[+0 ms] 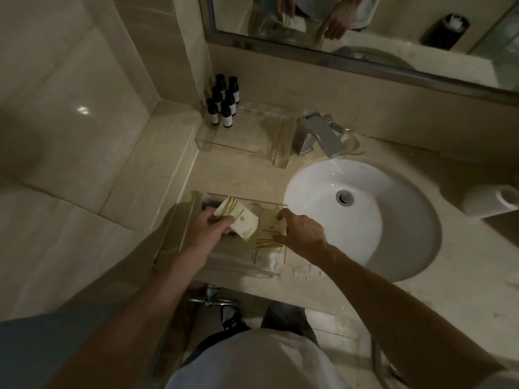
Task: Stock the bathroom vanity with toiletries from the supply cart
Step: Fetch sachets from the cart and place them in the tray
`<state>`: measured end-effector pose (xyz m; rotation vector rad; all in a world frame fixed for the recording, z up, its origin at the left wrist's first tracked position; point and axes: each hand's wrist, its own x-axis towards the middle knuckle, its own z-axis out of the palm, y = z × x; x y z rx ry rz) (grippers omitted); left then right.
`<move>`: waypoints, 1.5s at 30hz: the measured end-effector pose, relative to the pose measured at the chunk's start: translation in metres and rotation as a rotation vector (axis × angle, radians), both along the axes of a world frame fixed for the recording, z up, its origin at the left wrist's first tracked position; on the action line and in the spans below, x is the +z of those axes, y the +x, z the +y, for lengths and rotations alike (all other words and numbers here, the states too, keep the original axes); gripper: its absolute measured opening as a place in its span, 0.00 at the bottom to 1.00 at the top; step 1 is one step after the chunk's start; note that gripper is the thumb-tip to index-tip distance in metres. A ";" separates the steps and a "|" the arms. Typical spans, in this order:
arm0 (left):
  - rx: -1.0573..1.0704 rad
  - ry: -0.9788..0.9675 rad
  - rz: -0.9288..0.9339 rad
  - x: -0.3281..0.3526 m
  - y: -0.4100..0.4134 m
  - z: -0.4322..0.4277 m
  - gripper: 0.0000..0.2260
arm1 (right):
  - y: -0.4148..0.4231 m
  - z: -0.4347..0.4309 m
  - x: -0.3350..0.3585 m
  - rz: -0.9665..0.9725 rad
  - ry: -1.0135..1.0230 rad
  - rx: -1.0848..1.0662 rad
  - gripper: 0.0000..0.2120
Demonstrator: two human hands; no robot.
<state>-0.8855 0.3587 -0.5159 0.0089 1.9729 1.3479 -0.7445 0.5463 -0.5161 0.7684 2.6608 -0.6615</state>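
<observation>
Left hand [206, 231]: fingers curled round a small fan of cream packets [238, 217], thumb on top; it holds them over the left half of the near tray.
Right hand [302, 234]: fingertips and thumb pinch a green-striped packet [268, 234] that lies in the right half of the near tray.
Near tray [252, 272]: clear acrylic, on the front edge of the counter, at 9 o'clock from the basin; a white packet [269, 261] lies flat in it at 6 o'clock from the striped one.
Far tray [247, 141]: clear acrylic, against the back wall, at 12 o'clock from the near tray and well apart from it.
Bottles [223, 101]: six small dark ones with pale labels, upright in two rows, in the far tray's left end.
Faucet [320, 136]: chrome, at 3 o'clock from the far tray, spout over the basin rim.
Basin [393, 220]: white, round, sunk in the beige countertop [247, 172].
Glass [354, 140]: clear, just behind the faucet.
Toilet roll [491, 202]: at 3 o'clock from the basin.
Mirror [393, 23]: at 12 o'clock, reflecting both hands.
</observation>
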 end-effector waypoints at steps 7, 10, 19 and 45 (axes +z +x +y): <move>0.037 0.021 -0.078 -0.004 0.003 0.003 0.11 | -0.010 -0.014 0.003 0.082 -0.171 -0.126 0.17; -0.006 -0.002 -0.085 -0.005 0.004 0.007 0.13 | -0.021 -0.018 0.007 0.139 -0.479 -0.331 0.17; -0.135 -0.182 0.057 -0.015 0.001 0.014 0.06 | -0.022 -0.021 0.003 0.044 -0.332 -0.211 0.17; -0.827 -0.454 1.034 -0.013 0.007 0.007 0.16 | -0.013 -0.016 0.007 0.005 -0.179 -0.056 0.17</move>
